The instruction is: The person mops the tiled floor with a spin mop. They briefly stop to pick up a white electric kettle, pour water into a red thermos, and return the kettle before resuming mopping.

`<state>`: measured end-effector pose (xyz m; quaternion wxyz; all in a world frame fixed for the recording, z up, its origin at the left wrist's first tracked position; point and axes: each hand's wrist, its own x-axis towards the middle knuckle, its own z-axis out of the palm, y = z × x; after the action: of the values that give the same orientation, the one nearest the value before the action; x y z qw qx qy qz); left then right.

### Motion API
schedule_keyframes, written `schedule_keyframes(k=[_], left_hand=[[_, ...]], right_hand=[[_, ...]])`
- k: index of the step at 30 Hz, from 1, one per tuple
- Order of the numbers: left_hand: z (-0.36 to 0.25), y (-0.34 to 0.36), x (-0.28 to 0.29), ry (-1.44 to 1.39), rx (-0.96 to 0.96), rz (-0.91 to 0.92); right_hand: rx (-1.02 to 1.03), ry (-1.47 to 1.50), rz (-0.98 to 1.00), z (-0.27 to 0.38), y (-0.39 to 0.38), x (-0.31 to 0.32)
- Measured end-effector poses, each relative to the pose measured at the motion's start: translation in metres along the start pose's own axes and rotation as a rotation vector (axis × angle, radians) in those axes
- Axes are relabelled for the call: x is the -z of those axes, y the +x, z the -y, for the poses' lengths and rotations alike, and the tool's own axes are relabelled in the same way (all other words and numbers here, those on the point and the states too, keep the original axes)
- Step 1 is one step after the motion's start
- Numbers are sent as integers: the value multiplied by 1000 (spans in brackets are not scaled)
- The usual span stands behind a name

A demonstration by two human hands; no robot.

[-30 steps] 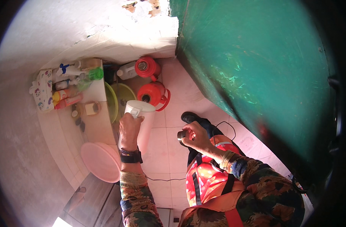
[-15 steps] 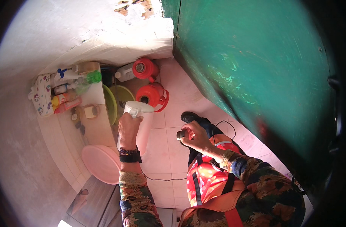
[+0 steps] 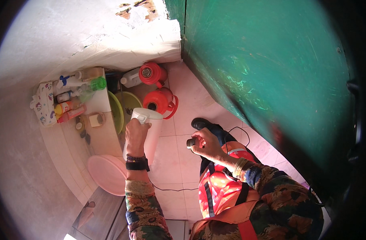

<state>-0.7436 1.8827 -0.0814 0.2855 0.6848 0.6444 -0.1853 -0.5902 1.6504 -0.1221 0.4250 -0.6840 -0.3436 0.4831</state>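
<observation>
White jug in left grip

Flowery sleeves, and what a riot: brown blooms jostled with blue and green! Behind the left hand, dark beads hugged a black wristband. Below, red-orange dotted cloth carried black straps; dark trousers met a black shoe!

White jug smooth plastic; red flask glossy plastic; door scuffed, glossy; sleeve matt cloth.
</observation>
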Motion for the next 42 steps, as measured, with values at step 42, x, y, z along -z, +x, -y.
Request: schedule_keyframes(k=[42], left_hand=[[-20, 8, 6, 77, 21, 37]], right_hand=[[32, 18, -30, -2, -1, 2]])
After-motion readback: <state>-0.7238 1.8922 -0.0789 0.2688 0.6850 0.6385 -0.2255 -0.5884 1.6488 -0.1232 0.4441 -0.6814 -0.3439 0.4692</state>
